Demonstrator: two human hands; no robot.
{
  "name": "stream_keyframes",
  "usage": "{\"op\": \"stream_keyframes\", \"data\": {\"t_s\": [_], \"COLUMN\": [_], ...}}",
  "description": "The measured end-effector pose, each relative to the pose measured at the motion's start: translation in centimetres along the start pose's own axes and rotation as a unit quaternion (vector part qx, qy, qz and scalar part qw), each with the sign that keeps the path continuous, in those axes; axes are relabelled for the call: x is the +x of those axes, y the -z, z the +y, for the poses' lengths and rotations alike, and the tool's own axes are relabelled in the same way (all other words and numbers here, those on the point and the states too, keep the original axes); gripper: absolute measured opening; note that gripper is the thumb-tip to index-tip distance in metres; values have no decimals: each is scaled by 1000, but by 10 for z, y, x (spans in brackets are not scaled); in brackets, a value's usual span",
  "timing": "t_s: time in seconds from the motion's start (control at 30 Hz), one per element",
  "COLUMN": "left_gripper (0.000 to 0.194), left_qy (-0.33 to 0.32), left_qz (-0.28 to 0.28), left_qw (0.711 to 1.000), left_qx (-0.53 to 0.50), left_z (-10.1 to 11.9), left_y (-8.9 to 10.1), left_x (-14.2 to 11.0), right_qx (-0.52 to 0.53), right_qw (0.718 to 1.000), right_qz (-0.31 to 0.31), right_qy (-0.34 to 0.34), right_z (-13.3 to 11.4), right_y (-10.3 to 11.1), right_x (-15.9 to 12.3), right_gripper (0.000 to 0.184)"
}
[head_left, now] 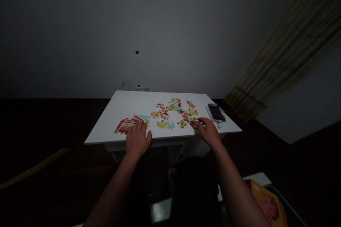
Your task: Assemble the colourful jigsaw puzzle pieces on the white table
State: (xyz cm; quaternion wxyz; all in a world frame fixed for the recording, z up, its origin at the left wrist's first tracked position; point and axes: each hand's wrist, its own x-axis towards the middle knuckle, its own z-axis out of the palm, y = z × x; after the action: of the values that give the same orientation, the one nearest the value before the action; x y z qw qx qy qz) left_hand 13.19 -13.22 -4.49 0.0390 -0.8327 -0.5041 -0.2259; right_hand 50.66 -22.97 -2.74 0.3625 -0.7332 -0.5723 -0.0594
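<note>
Bare white surface of the desk [106, 110] runs along its left and far edges; the puzzle lies nearer the front edge. One joined jigsaw section [124, 126], red, yellow and mint, lies front left beneath the flat left hand [137, 138], fingers extended. Over ten loose jigsaw pieces [162, 124], mostly lime, pink and mint, overlap mid-desk. The right hand [209, 131] curls at one dark-red piece [194, 125]; whether pinched, I cannot tell.
</note>
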Motion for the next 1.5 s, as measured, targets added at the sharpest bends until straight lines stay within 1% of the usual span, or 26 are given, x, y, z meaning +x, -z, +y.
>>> {"op": "stream_keyframes", "data": {"t_s": [0.07, 0.13, 0.27, 0.37, 0.5, 0.6, 0.73, 0.8, 0.9, 1.03, 1.13, 1.2, 1.23, 1.3, 1.37, 1.43, 1.5], "left_gripper": [55, 55, 54, 54, 51, 45, 39, 40, 47, 50, 47, 48, 48, 49, 49, 49, 50], "left_qy": [-2, -3, 6, 17, 25, 6, -2, -1, 4, 6, 2, -2, -3, -6, -8, -10, -13], "left_qz": [-6, -12, -18, -30, -73, -94, -71, -60, -56, -63, -67, -70, -71, -73, -75, -77, -76], "left_qw": [1000, 1000, 999, 999, 996, 994, 997, 998, 998, 998, 998, 998, 998, 997, 997, 997, 997], "left_qx": [5, 13, 31, 39, 50, 59, 36, 16, -2, -6, -3, -1, 0, 4, 7, 8, 5], "left_z": [-2, -3, -2, 2, 6, 5, -1, -5, -8, -7, -5, -5, -5, -5, -5, -5, -6], "left_y": [0, 1, -1, 0, 11, 19, 15, 9, 4, 3, 4, 4, 4, 4, 3, 3, 2], "left_x": [0, 0, 0, 2, 14, 25, 33, 33, 31, 29, 29, 28, 28, 28, 28, 27, 26], "right_qx": [-9, -16, -6, -10, -9, -2, 9, 19, 35, 31, 34, 46, 48, 37, 7, -30, -63], "right_qw": [999, 997, 985, 979, 975, 978, 982, 983, 984, 986, 989, 990, 990, 988, 986, 985, 982], "right_qz": [-16, -45, -110, -137, -143, -138, -135, -129, -123, -117, -75, -42, -39, -66, -114, -149, -171], "right_qy": [27, 64, 132, 151, 169, 158, 135, 127, 123, 118, 125, 128, 130, 132, 120, 86, 54], "right_z": [-2, -5, -14, -19, -25, -28, -28, -27, -26, -27, -32, -41, -47, -64, -83, -102, -115], "right_y": [-6, -13, -28, -37, -43, -43, -41, -41, -42, -42, -42, -43, -43, -46, -54, -66, -82], "right_x": [1, 4, 12, 16, 14, 11, 9, 9, 9, 7, 9, 16, 22, 36, 52, 66, 74], "right_gripper": [35, 36, 49, 53, 45, 41, 39, 38, 36, 31, 26, 24, 24, 26, 27, 32, 40]}}
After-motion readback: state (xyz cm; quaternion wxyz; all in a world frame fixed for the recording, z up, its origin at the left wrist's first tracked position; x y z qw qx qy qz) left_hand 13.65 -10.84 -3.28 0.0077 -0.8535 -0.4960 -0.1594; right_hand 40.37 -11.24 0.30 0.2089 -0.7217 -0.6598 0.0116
